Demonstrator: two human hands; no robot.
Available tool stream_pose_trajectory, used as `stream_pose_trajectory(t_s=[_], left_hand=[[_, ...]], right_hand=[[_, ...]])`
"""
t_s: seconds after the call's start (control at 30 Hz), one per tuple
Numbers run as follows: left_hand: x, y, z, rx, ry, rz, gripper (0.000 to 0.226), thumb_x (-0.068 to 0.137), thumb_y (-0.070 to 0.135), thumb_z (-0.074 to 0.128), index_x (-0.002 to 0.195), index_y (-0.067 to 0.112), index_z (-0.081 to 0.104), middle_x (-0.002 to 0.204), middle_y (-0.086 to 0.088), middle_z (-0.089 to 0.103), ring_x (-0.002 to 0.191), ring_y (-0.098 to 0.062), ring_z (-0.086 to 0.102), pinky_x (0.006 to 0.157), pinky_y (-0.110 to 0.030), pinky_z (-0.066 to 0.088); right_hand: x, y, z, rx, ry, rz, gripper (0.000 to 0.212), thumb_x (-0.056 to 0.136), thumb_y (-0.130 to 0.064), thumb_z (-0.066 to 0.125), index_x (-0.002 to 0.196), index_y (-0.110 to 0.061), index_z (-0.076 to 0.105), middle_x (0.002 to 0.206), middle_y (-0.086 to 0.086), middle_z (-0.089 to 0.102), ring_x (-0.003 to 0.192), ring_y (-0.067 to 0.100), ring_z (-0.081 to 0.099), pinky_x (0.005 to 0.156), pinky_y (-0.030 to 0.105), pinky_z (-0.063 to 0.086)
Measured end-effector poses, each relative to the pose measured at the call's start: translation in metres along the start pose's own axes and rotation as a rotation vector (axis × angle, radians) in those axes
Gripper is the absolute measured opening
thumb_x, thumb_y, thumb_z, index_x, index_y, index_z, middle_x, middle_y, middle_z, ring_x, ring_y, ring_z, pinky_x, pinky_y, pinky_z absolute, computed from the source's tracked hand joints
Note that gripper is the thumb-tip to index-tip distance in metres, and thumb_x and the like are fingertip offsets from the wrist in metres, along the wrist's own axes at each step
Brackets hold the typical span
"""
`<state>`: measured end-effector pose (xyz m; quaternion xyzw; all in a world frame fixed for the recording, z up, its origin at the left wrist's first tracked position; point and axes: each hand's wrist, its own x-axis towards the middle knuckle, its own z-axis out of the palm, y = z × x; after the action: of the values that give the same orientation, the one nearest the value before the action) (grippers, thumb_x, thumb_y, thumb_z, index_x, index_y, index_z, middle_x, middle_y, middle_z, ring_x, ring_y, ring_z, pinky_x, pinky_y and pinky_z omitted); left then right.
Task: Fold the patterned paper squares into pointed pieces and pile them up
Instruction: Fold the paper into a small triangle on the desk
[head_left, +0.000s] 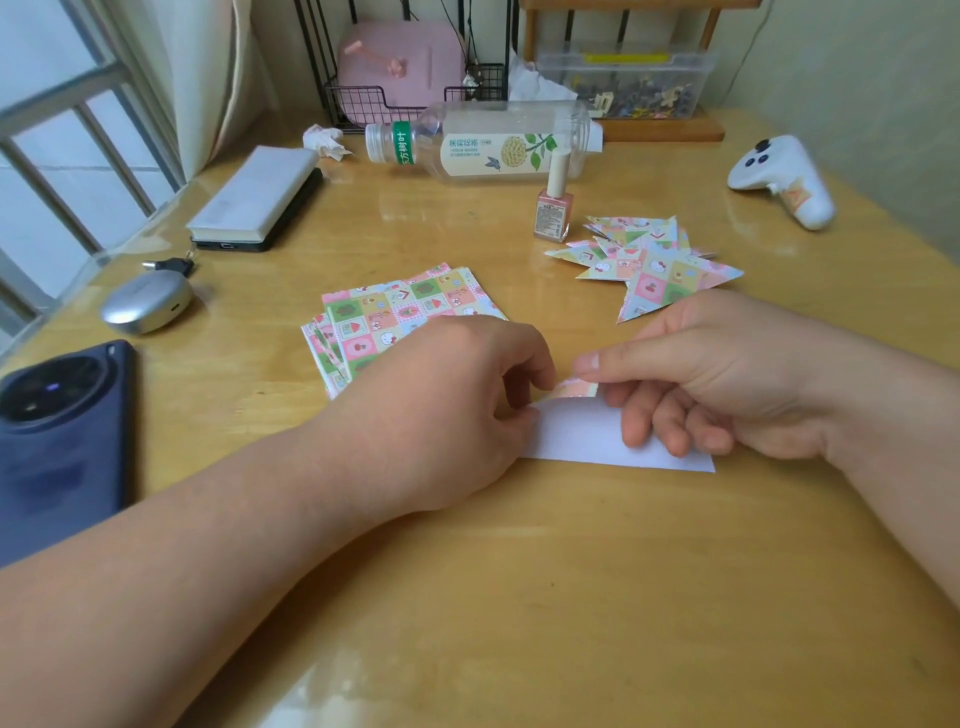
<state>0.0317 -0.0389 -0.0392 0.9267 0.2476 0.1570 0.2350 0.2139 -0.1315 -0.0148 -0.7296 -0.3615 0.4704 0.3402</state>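
A paper square (582, 436) lies white side up on the wooden table (519, 597), its far edge lifted so a strip of the pink pattern shows. My left hand (457, 400) pinches that edge at the left. My right hand (717, 379) pinches it at the right, with curled fingers resting on the white face. A stack of flat patterned squares (395, 312) lies just beyond my left hand, partly hidden by it. Several folded pointed pieces (644, 260) lie in a loose pile beyond my right hand.
A nail polish bottle (554, 208) stands by the pile, with a plastic drink bottle (483, 143) lying behind it. A white controller (784, 176) is far right. At left are a dark phone (57, 441), an earbud case (145, 301) and a book (257, 195).
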Motion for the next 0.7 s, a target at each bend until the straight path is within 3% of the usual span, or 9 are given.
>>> stream_pose_trajectory(t_s=[0.1, 0.2, 0.37, 0.7], left_hand=[[0.000, -0.001, 0.000, 0.023, 0.003, 0.050, 0.019, 0.081, 0.016, 0.071, 0.095, 0.029, 0.068, 0.080, 0.017, 0.061, 0.068, 0.007, 0.052, 0.062, -0.011, 0.041], [-0.001, -0.007, -0.004, 0.002, -0.048, 0.115, 0.019, 0.081, 0.018, 0.075, 0.091, 0.029, 0.065, 0.080, 0.020, 0.057, 0.074, 0.003, 0.055, 0.062, -0.008, 0.039], [0.004, -0.019, -0.007, -0.156, -0.127, 0.110, 0.004, 0.091, 0.026, 0.073, 0.093, 0.029, 0.074, 0.082, 0.017, 0.065, 0.074, -0.006, 0.061, 0.064, -0.013, 0.044], [0.010, -0.019, 0.000, -0.259, -0.144, 0.047, 0.004, 0.084, 0.034, 0.079, 0.085, 0.030, 0.077, 0.081, 0.015, 0.070, 0.072, -0.011, 0.064, 0.068, -0.028, 0.052]], right_hand=[[-0.003, -0.001, 0.000, 0.002, -0.050, -0.014, 0.022, 0.080, -0.018, 0.076, 0.068, -0.002, 0.069, 0.062, 0.022, 0.064, 0.034, 0.015, 0.045, 0.028, 0.016, 0.025], [0.000, 0.001, -0.002, 0.008, -0.057, -0.040, 0.032, 0.083, -0.008, 0.073, 0.052, -0.010, 0.070, 0.061, 0.020, 0.063, 0.034, 0.014, 0.042, 0.028, 0.015, 0.023], [-0.001, 0.003, -0.010, -0.085, -0.009, -0.042, 0.028, 0.083, -0.005, 0.073, 0.056, -0.005, 0.063, 0.057, 0.019, 0.063, 0.030, 0.014, 0.041, 0.029, 0.014, 0.021], [0.001, 0.005, -0.022, -0.168, -0.112, 0.038, 0.026, 0.083, -0.004, 0.074, 0.058, -0.004, 0.066, 0.061, 0.018, 0.067, 0.033, 0.013, 0.050, 0.030, 0.018, 0.035]])
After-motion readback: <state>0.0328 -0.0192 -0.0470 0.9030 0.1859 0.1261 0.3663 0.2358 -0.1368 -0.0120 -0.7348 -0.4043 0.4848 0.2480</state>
